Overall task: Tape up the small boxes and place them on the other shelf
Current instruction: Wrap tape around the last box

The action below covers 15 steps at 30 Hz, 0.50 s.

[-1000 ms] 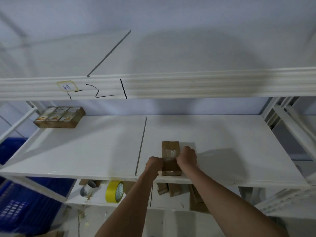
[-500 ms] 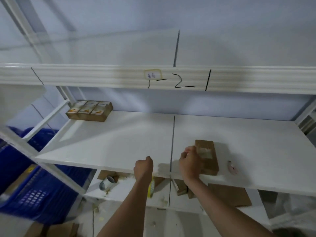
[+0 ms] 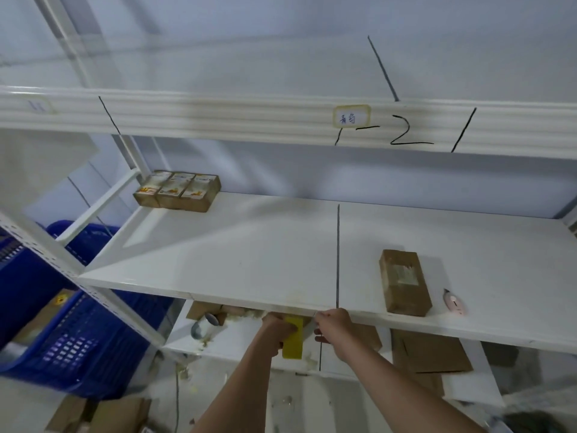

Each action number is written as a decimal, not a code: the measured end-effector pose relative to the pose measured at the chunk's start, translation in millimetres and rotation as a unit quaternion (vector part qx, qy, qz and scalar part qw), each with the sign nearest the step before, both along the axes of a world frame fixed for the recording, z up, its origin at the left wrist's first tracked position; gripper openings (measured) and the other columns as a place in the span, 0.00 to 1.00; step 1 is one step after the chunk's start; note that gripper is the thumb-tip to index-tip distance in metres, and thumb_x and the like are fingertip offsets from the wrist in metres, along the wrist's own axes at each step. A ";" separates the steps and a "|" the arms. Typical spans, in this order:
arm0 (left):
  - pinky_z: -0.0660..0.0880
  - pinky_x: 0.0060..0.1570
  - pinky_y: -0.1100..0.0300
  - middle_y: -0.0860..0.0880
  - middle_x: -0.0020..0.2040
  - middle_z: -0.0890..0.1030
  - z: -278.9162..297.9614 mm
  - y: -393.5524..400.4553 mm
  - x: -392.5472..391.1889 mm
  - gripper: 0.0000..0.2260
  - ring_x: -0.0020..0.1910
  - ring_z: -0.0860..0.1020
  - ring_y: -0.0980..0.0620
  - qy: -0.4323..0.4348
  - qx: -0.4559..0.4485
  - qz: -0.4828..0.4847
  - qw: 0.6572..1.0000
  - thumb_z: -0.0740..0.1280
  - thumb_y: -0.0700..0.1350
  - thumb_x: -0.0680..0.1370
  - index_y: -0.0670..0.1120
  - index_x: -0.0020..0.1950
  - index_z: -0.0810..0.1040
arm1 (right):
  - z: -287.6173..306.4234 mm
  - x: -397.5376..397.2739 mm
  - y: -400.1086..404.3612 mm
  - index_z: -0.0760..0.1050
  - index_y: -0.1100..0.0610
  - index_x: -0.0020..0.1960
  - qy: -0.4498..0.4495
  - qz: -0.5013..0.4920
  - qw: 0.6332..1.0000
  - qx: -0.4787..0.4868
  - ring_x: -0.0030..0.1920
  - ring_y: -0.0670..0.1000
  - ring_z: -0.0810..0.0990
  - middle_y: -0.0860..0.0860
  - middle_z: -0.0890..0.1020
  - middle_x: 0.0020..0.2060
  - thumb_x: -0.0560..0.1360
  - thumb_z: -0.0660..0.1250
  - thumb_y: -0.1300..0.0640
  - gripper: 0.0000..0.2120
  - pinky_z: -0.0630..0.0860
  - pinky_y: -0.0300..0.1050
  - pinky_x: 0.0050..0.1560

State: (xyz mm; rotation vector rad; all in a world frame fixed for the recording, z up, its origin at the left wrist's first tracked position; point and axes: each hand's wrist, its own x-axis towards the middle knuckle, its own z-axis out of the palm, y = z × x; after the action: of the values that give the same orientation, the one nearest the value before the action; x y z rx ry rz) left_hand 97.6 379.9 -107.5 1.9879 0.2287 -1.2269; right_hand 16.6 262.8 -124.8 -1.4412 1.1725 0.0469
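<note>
A small brown cardboard box (image 3: 404, 281) with clear tape on top lies near the front edge of the white shelf (image 3: 249, 260). Both hands are just below that edge, apart from the box. My left hand (image 3: 278, 328) grips a yellow tape roll (image 3: 293, 339). My right hand (image 3: 332, 323) is curled beside the roll and seems to pinch its tape end; the pinch is partly hidden. Three small labelled boxes (image 3: 178, 190) stand in a row at the shelf's back left.
A pink box cutter (image 3: 454, 303) lies right of the taped box. On the lower shelf are flat cardboard pieces (image 3: 431, 351) and a roll of clear tape (image 3: 203, 326). Blue plastic crates (image 3: 62, 332) stand at the left. A white post (image 3: 75, 276) crosses in front.
Both hands left the taped box and dropped below the shelf edge. My left hand now holds the yellow tape roll. The view has swung left.
</note>
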 end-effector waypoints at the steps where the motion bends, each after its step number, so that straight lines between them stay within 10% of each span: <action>1: 0.74 0.48 0.53 0.43 0.58 0.81 1.4 1.1 0.8 0.13 0.56 0.81 0.45 -0.003 0.006 -0.002 1.000 0.68 0.43 0.76 0.48 0.59 0.71 | 1.3 2.8 3.3 0.80 0.60 0.47 0.002 0.002 1.000 0.002 0.43 0.56 0.85 0.56 0.84 0.42 0.79 0.65 0.58 0.07 0.84 0.55 0.50; 9: 0.69 0.32 0.63 0.47 0.40 0.77 13.2 15.2 12.2 0.03 0.36 0.74 0.51 0.070 -0.028 0.012 0.997 0.67 0.46 0.78 0.48 0.47 0.79 | -2.0 31.4 26.4 0.82 0.60 0.52 0.000 -0.022 0.998 0.061 0.48 0.55 0.82 0.55 0.84 0.47 0.76 0.72 0.54 0.10 0.81 0.51 0.57; 15: 0.78 0.53 0.57 0.45 0.45 0.84 8.2 16.9 7.9 0.13 0.45 0.82 0.47 0.105 -0.041 0.057 0.992 0.71 0.54 0.76 0.44 0.49 0.81 | -5.6 40.0 22.9 0.79 0.63 0.53 0.000 -0.120 0.973 0.199 0.52 0.60 0.83 0.60 0.83 0.51 0.75 0.74 0.62 0.09 0.82 0.53 0.51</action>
State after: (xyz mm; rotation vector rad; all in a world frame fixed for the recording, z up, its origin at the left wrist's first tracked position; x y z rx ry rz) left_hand 105.4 396.7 -99.3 1.7521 0.3848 -1.3506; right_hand 56.6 285.7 -130.4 -0.9431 1.2483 0.1075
